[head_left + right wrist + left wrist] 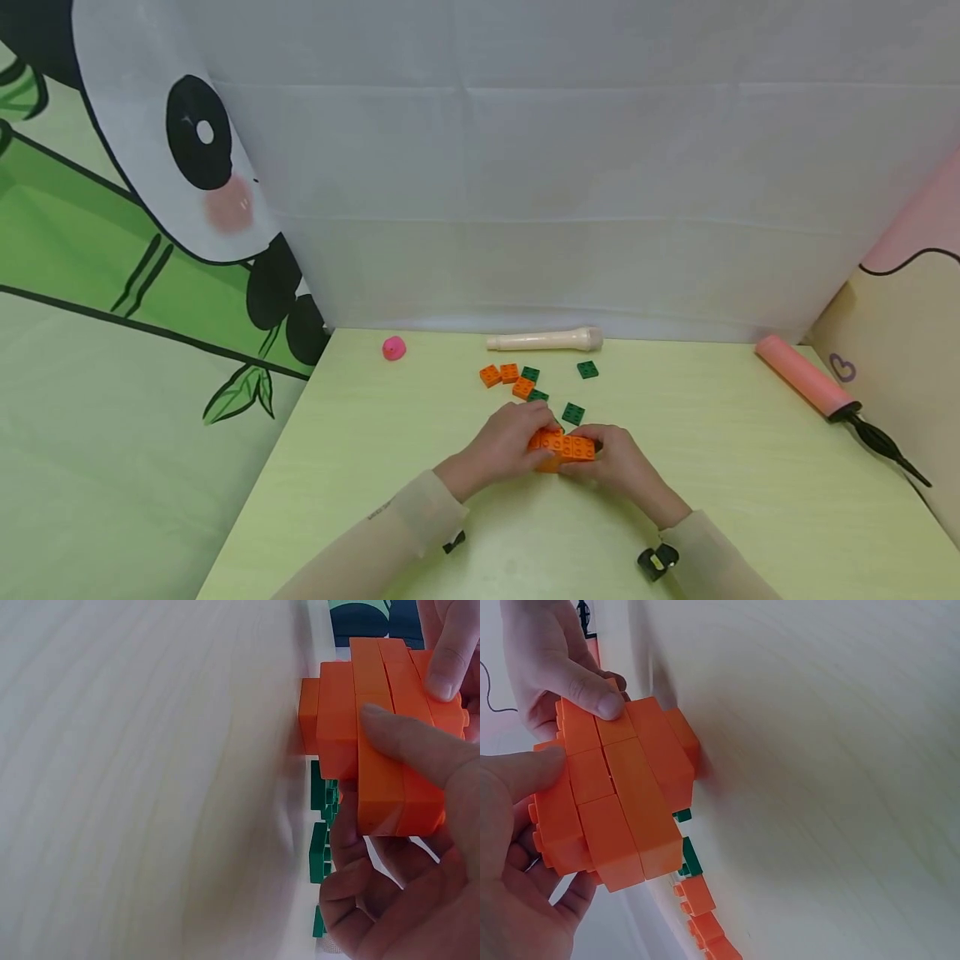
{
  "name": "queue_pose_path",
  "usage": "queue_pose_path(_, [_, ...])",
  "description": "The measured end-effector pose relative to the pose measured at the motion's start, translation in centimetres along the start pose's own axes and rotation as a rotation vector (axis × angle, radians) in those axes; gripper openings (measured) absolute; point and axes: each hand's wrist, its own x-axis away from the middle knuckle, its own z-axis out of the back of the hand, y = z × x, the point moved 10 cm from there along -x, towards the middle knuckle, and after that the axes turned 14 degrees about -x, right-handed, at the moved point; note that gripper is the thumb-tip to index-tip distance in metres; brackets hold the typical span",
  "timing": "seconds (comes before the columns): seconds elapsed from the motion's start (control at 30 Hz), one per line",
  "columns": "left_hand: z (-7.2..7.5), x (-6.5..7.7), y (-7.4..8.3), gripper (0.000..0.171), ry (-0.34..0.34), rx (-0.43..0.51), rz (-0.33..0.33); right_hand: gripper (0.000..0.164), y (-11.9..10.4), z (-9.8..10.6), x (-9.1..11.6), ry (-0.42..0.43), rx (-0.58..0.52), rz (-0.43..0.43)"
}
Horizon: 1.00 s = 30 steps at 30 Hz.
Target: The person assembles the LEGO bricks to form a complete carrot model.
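At nine o'clock of the orange stack (573,448), the left hand (504,442) grips one end between thumb and fingers; loose orange bricks (490,376) lie at eleven, where a stray knuckle could scatter them; the stack itself sits toward five o'clock from the head view's middle, and its thin seam gap suggests uneven squeezing or twisting could split it; a green brick (573,414) near twelve might get nudged; the right hand (613,457), at three, grasps the other end; letting go early could tip it.
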Motion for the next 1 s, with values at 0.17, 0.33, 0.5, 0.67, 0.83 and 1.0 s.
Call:
queue_pose_path(0.17, [0.1, 0.1, 0.3, 0.022, 0.038, 0.012, -0.028, 0.036, -0.2, 0.1, 0.1, 0.004, -0.002, -0.002])
queue_pose_path(0.33, [0.2, 0.3, 0.2, 0.022, 0.050, 0.066, -0.035, 0.039, 0.1, 0.1, 0.1, 0.015, 0.013, -0.015])
queue_pose_path(0.5, [-0.3, 0.2, -0.5, 0.025, 0.038, 0.125, -0.022, 0.043, 0.1, 0.1, 0.3, 0.011, 0.010, -0.002])
queue_pose_path(0.67, [-0.6, 0.0, -0.6, 0.026, 0.042, 0.108, -0.038, 0.046, 0.0, 0.2, 0.5, -0.017, 0.002, 0.063])
queue_pose_path(0.83, [-0.9, 0.2, -0.7, 0.028, 0.034, 0.145, -0.030, 0.036, 0.1, 0.2, 0.6, -0.055, -0.032, 0.122])
queue_pose_path(1.0, [-1.3, 0.4, -1.0, 0.030, 0.013, 0.206, -0.019, 0.031, 0.1, 0.2, 0.7, -0.059, -0.078, 0.128])
